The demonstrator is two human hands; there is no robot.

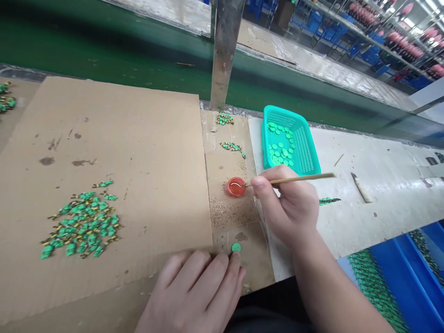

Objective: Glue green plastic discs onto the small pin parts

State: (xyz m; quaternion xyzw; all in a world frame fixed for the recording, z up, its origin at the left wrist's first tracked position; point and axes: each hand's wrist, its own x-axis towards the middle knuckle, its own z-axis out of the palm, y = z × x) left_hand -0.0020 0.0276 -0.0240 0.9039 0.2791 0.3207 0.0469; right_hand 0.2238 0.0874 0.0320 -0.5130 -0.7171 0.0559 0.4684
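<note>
In my right hand is a thin brush with a wooden handle, pinched between thumb and fingers. Its tip reaches into a small red cup of reddish liquid on the cardboard. My left hand lies low in the middle, fingers curled and pressed together. One of its fingertips holds the edge of a round green button-like disc against the cardboard, below the cup. Beyond the right hand, a teal basket contains several similar green discs.
A pile of small green, black and yellow pieces lies on the large cardboard sheet at left. Smaller clusters sit behind the cup. A white-handled tool lies at right. Blue bins stand lower right. A metal post rises behind.
</note>
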